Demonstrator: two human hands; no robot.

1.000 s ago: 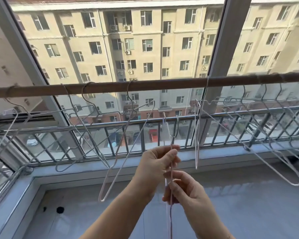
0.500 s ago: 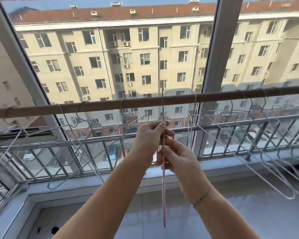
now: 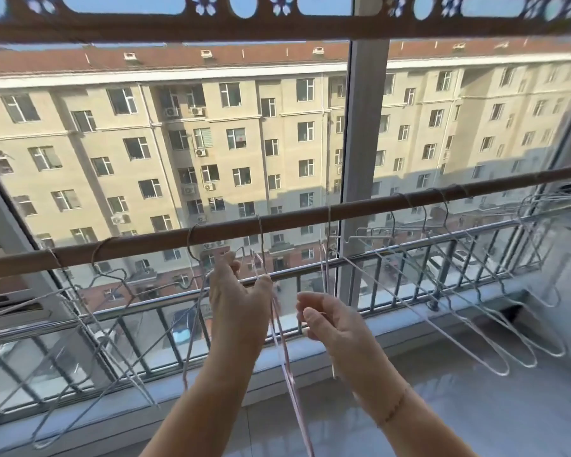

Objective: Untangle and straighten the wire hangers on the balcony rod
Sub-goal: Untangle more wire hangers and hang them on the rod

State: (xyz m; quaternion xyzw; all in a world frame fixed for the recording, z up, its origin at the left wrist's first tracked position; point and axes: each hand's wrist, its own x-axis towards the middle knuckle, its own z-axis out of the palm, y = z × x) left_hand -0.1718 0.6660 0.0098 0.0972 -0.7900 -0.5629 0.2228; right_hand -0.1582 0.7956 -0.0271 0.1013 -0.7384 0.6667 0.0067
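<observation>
A brown rod runs across the balcony window, rising to the right. A pale pink wire hanger hangs from it by its hook at the middle, seen edge-on. My left hand pinches this hanger near its neck, just below the rod. My right hand is beside it, off the wire, with fingers loosely curled and holding nothing. Several tangled wire hangers hang crossed on the left stretch of the rod. Several more hangers hang slanted on the right stretch.
A metal railing and a grey ledge lie right behind the hangers. A vertical window post stands right of centre. A carved wooden valance runs overhead. A tiled floor is below.
The view has tilted up. The pink hanger's hook now sits over the rod. My right hand has come off the wire and moved right; my left hand still holds the hanger.
</observation>
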